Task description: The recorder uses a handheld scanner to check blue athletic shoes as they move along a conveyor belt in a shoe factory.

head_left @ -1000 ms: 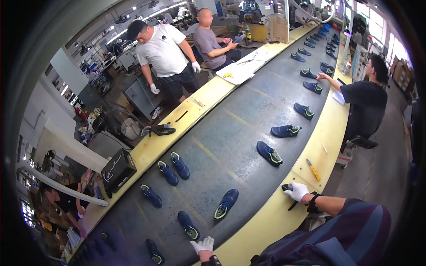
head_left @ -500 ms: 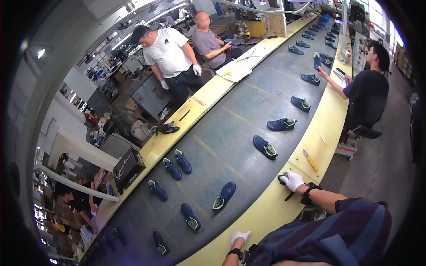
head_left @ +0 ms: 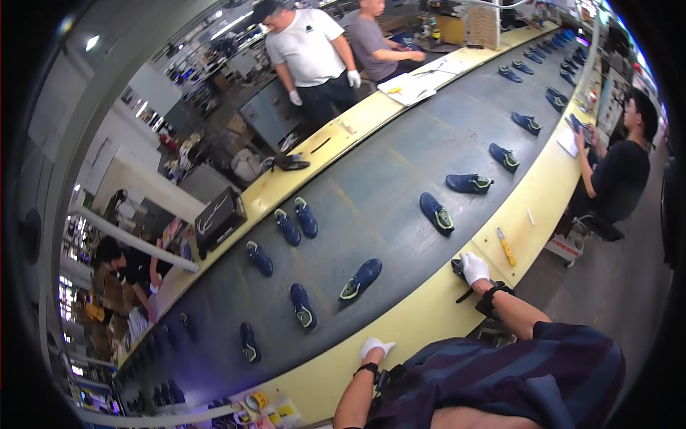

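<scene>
My left hand (head_left: 375,348), white-gloved, rests on the yellow ledge (head_left: 421,314) beside the conveyor belt. Its thumb sticks out to the right, and no object shows in it. Further along the same ledge, my right hand (head_left: 474,268), also gloved, closes over a small black thing (head_left: 457,267) with a strap; its exact kind I cannot make out. Nearest to my hands on the grey belt (head_left: 386,236) are a navy shoe with a lime lining (head_left: 360,279) and another navy shoe (head_left: 436,213). A yellow-handled cutter (head_left: 506,247) lies right of my right hand.
Several navy shoes (head_left: 303,306) are spread along the belt. A white pen-like stick (head_left: 531,217) lies on my ledge. Across stand a black box (head_left: 219,220) and a white board (head_left: 409,89). A co-worker at right (head_left: 625,146) holds a shoe; others are on the far side.
My view has shifted, so the scene sits further right and higher. The co-worker at right has drawn a shoe in from the belt. My hands stay on the ledge.
</scene>
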`<action>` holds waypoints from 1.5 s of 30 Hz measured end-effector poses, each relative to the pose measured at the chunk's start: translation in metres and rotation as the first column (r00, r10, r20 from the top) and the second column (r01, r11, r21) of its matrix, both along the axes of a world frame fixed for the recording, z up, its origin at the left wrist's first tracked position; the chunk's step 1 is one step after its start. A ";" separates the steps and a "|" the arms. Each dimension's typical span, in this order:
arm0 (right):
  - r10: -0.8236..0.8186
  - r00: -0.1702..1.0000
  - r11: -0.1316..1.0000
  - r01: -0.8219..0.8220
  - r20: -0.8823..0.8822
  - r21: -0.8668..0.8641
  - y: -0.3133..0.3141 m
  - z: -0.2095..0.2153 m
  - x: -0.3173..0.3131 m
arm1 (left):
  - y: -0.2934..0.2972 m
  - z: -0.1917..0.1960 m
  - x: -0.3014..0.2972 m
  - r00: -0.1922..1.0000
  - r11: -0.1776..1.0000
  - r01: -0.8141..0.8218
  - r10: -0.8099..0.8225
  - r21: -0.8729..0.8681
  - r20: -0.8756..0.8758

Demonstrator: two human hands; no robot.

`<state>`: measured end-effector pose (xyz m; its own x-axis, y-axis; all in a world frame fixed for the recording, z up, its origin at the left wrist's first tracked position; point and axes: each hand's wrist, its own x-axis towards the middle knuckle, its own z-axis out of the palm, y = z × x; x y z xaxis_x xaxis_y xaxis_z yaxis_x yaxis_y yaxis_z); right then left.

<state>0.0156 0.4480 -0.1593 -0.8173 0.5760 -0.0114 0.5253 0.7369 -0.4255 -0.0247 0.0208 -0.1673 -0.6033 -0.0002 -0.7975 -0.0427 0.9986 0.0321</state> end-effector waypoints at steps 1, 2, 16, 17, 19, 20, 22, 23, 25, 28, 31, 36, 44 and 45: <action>0.020 1.000 1.000 -0.020 0.005 -0.002 0.002 -0.004 0.000 | 0.001 0.001 0.000 1.000 1.000 -0.020 0.020 -0.002 0.005; -0.013 1.000 1.000 0.013 0.006 -0.024 0.001 -0.006 -0.001 | 0.000 0.002 0.001 1.000 1.000 -0.019 0.019 -0.014 0.008; -0.053 0.993 0.998 0.057 0.109 -0.038 0.003 -0.008 -0.003 | 0.006 0.013 0.000 0.999 0.998 -0.008 0.010 -0.061 0.044; -0.073 0.991 0.996 0.079 0.112 -0.051 0.002 -0.007 -0.005 | 0.006 0.013 0.000 0.999 0.998 -0.009 0.012 -0.062 0.043; -0.035 0.996 0.999 0.036 0.082 -0.015 0.004 -0.004 -0.002 | 0.007 0.012 -0.002 0.999 0.999 0.022 -0.020 -0.045 0.041; 0.001 0.999 1.000 -0.002 0.052 0.023 0.005 -0.002 -0.001 | 0.009 0.009 -0.003 0.999 0.999 0.029 -0.027 -0.043 0.037; -0.046 0.995 0.999 0.048 0.091 -0.012 0.005 0.001 -0.003 | 0.012 0.003 -0.005 0.997 0.998 0.052 -0.050 -0.032 0.061; -0.083 0.988 0.995 0.091 0.131 -0.050 0.002 0.002 -0.007 | 0.000 -0.009 -0.003 0.996 0.998 0.065 -0.064 -0.027 0.061; 0.076 0.986 0.986 -0.097 0.151 0.134 0.001 -0.006 -0.005 | -0.001 -0.007 0.001 0.995 0.995 0.098 -0.098 -0.014 0.007; -0.069 0.981 0.997 0.076 0.180 -0.034 -0.009 0.025 -0.006 | 0.006 0.004 -0.001 0.995 0.994 0.035 -0.025 -0.101 0.099; -0.018 0.989 1.000 0.017 0.149 0.005 -0.004 0.021 -0.005 | 0.006 -0.003 -0.004 0.995 0.995 0.044 -0.035 -0.092 0.091; -0.111 0.994 0.994 0.111 0.015 -0.005 -0.002 0.004 -0.008 | 0.005 -0.005 -0.005 0.995 0.994 0.082 -0.077 -0.078 0.067; -0.115 0.992 0.993 0.117 0.061 -0.031 -0.003 0.004 -0.009 | 0.007 0.003 -0.004 0.994 0.994 0.042 -0.031 -0.101 0.109; -0.153 0.988 0.986 0.153 0.001 -0.068 -0.004 0.009 -0.008 | 0.008 0.004 -0.004 0.994 0.994 0.043 -0.032 -0.101 0.107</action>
